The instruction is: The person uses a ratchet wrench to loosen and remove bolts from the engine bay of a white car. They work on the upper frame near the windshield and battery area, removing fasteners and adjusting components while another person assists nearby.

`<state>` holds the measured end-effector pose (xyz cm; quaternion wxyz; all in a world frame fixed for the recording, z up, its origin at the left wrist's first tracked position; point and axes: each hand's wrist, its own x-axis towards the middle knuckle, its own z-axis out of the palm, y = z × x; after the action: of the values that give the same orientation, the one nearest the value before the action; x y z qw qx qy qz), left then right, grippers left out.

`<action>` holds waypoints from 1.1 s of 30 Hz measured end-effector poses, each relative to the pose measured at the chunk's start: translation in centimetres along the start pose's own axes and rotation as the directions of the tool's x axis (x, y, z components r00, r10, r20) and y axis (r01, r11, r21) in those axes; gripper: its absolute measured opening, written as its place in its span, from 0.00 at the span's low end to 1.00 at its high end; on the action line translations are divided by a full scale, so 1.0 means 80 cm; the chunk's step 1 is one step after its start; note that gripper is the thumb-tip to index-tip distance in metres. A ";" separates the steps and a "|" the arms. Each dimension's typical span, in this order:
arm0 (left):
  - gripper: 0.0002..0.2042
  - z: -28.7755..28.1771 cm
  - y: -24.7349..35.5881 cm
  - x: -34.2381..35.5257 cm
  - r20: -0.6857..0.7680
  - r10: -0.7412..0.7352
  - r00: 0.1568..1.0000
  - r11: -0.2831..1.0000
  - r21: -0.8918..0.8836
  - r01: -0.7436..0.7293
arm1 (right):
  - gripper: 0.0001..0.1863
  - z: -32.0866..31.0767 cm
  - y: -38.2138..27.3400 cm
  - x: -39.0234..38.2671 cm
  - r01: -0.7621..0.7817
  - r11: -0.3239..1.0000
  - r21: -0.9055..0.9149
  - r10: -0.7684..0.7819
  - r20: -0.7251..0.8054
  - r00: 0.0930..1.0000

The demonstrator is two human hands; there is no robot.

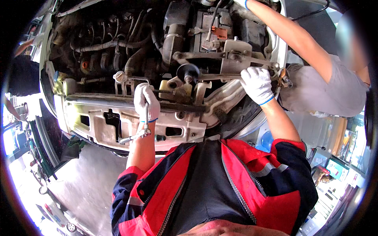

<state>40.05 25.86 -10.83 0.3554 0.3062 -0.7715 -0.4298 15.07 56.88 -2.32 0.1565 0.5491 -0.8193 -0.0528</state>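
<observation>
My left hand (147,101), in a white knit glove, is closed around the shaft of a ratchet wrench (136,136). The wrench's chrome head and handle hang below the hand, in front of the car's pale front panel (101,118). Just beyond that hand lies the dark upper edge of the car's front. My right hand (256,85), also gloved, is at the right end of a metal crossbar (220,76), fingers curled over it. Between the hands sit a round black horn (188,73) and a metal bracket (202,91).
Beyond my hands lies the open engine bay, with a battery (210,29), hoses and a ribbed air duct (173,37). At the right, a co-worker's arm (295,37) reaches into the bay. Another person in dark clothing (24,74) stands at the left.
</observation>
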 end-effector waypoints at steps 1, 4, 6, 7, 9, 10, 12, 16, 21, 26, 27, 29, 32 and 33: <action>0.12 0.001 -0.004 -0.003 -0.011 0.010 1.000 1.000 0.010 -0.010 | 0.17 0.003 0.001 -0.003 0.001 1.000 0.012 -0.001 -0.004 1.000; 0.13 0.004 -0.016 0.000 -0.016 0.131 0.991 0.991 0.039 -0.131 | 0.19 0.001 0.028 -0.023 0.055 0.996 0.064 -0.055 0.002 0.998; 0.09 -0.001 -0.003 -0.004 0.017 -0.016 1.000 1.000 -0.021 0.016 | 0.20 0.008 0.046 -0.034 0.111 0.993 0.036 -0.110 -0.020 0.994; 0.09 -0.001 0.000 -0.003 0.010 -0.034 0.999 0.999 -0.023 0.034 | 0.20 0.012 0.055 -0.035 0.118 0.992 0.042 -0.119 0.019 0.993; 0.10 -0.002 0.000 -0.002 -0.001 0.000 1.000 1.000 -0.017 0.000 | 0.20 0.017 0.072 -0.035 0.141 0.990 0.023 -0.141 0.008 0.990; 0.10 -0.002 0.000 -0.002 -0.006 0.017 1.000 1.000 -0.018 -0.017 | 0.20 0.018 0.077 -0.037 0.164 0.986 -0.002 -0.164 -0.005 0.986; 0.10 -0.002 -0.002 -0.008 -0.009 -0.059 0.998 0.998 -0.034 0.059 | 0.20 0.020 0.084 -0.042 0.137 0.991 0.014 -0.137 0.040 0.990; 0.10 0.000 -0.002 -0.006 0.009 0.006 1.000 1.000 0.024 -0.006 | 0.19 0.020 0.095 -0.044 0.153 0.987 0.050 -0.154 0.021 0.988; 0.13 0.001 -0.014 -0.004 -0.016 0.077 0.997 0.996 0.049 -0.076 | 0.11 0.032 0.077 -0.043 0.166 0.986 -0.032 -0.161 0.116 0.980; 0.13 0.004 -0.023 -0.008 -0.030 0.065 0.997 0.996 0.062 -0.063 | 0.11 0.030 0.071 -0.036 0.152 0.988 -0.019 -0.149 0.122 0.981; 0.13 0.005 -0.024 -0.008 -0.037 0.066 0.997 0.996 0.059 -0.064 | 0.11 0.031 0.072 -0.037 0.160 0.986 -0.037 -0.155 0.109 0.982; 0.13 0.004 -0.022 -0.009 -0.049 0.054 0.997 0.998 0.042 -0.052 | 0.11 0.036 0.072 -0.042 0.153 0.987 -0.041 -0.150 0.066 0.986; 0.12 0.001 -0.019 -0.008 -0.015 0.028 1.000 0.999 0.022 -0.028 | 0.11 0.033 0.067 -0.041 0.138 0.990 -0.034 -0.138 0.012 0.990; 0.12 0.002 -0.018 -0.008 -0.001 0.022 1.000 1.000 0.015 -0.022 | 0.11 0.032 0.066 -0.040 0.133 0.991 -0.020 -0.134 -0.014 0.991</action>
<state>40.55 25.81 -12.31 0.3583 0.3005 -0.7779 -0.4197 10.67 61.66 -4.03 0.1643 0.6015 -0.7789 -0.0667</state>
